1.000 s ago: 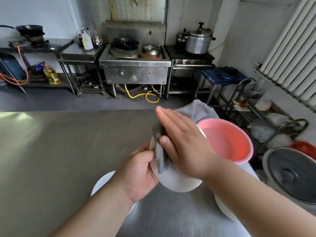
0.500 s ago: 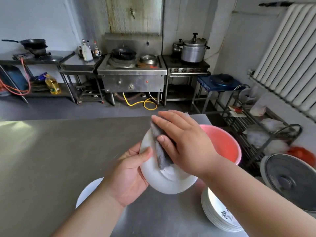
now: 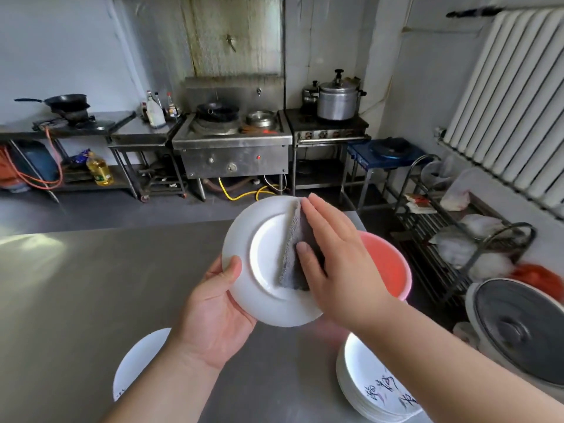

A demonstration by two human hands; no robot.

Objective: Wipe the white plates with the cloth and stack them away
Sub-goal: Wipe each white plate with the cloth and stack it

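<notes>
Held plate: white, raised above the steel table, face tilted toward the camera. Left hand grips its lower left rim, thumb over the face, fingers curled behind. Right hand lies flat, fingers straight, pressing the folded grey cloth against the plate's well. Stack of plates at lower right on the table; single plate at lower left. Pink basin just behind the right hand.

Light: dim, soft, even | Glare: pale patch cast on counter, left | Edges: lines bowed by wide lens | Focus: softened throughout
</notes>
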